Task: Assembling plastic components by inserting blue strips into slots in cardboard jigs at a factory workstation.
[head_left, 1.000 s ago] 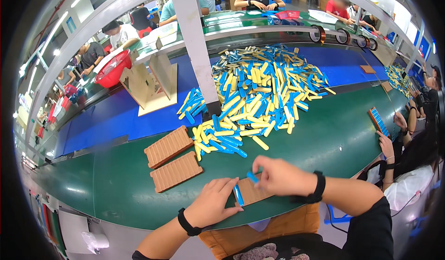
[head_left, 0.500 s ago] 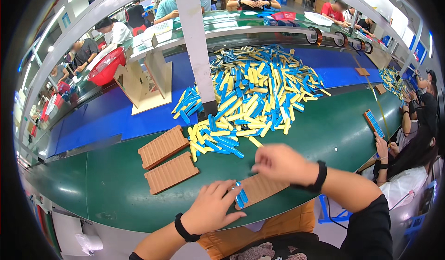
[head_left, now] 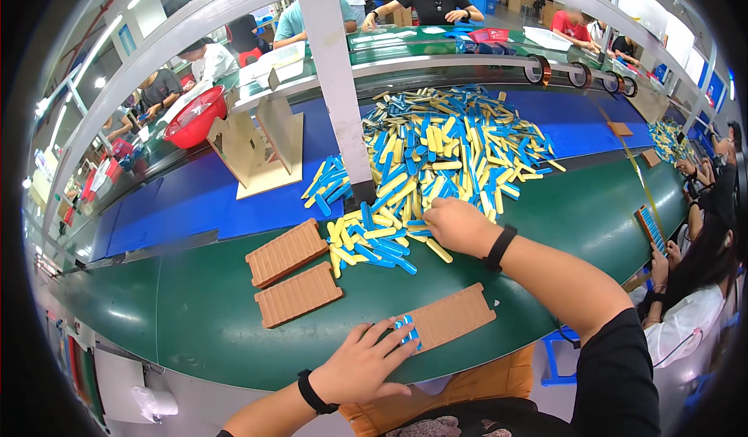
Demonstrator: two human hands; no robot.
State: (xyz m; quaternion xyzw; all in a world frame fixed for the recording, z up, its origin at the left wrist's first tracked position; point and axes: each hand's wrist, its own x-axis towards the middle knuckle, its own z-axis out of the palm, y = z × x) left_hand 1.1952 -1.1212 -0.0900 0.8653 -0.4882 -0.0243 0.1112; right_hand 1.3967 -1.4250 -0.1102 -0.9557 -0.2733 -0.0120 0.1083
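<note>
A brown ribbed tray [head_left: 456, 317] lies at the green table's near edge. A few blue sticks [head_left: 411, 334] sit in the grooves at its left end. My left hand [head_left: 369, 361] rests with fingers spread over that end, its fingertips on the blue sticks. My right hand [head_left: 461, 227] reaches to the near edge of a large heap of blue and yellow sticks [head_left: 436, 145]. Its fingers are curled closed among the sticks, and what is between them is hidden.
Two more brown ribbed trays [head_left: 287, 251] [head_left: 298, 294] lie left of the heap. A white post [head_left: 331, 86] rises before the heap. Behind stand a wooden stand [head_left: 280, 145] and a red basin [head_left: 195, 118]. At the right a co-worker holds a blue-filled tray [head_left: 650, 228].
My right hand has moved from above the tray away to the heap, uncovering the tray's right part. My left hand stays on the tray's left end. The view has shifted slightly.
</note>
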